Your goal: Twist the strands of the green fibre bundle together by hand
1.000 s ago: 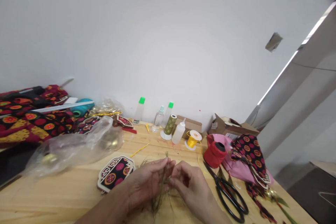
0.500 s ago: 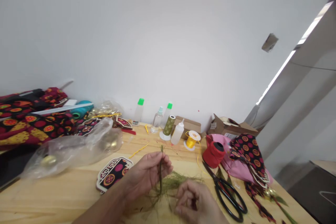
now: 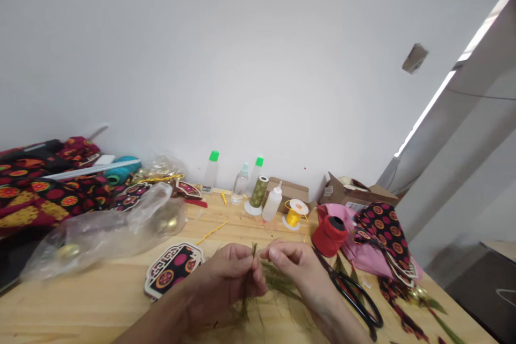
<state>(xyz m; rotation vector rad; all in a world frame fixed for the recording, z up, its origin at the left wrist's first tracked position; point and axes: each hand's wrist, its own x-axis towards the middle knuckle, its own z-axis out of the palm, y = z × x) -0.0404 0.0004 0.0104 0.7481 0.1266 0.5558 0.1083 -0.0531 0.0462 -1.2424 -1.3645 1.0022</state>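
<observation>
My left hand [image 3: 226, 277] is closed around a thin bundle of olive-green threads [image 3: 254, 248], whose top pokes out above the thumb while loose ends hang below. Close beside it on the right, my right hand [image 3: 300, 266] has thumb and forefinger pinched together near the bundle's top. Anything in that pinch is too fine to make out. Under the hands, more loose green threads [image 3: 278, 280] lie on the wooden table [image 3: 80, 306]. A patterned, pale-edged ornament [image 3: 173, 271] lies left of my left hand, and black-handled scissors [image 3: 358, 298] lie right of my right hand.
Along the wall stand green-capped bottles [image 3: 211, 172], a green thread cone [image 3: 259, 192], a white squeeze bottle [image 3: 272, 203] and a yellow cord spool [image 3: 295, 215]. A red thread cone [image 3: 328, 236] sits at right. Plastic bags [image 3: 108, 234] and patterned fabric [image 3: 44, 188] fill the left.
My right hand has risen from low over the loose threads to the top of the bundle, beside my left hand. The left hand still grips the bundle.
</observation>
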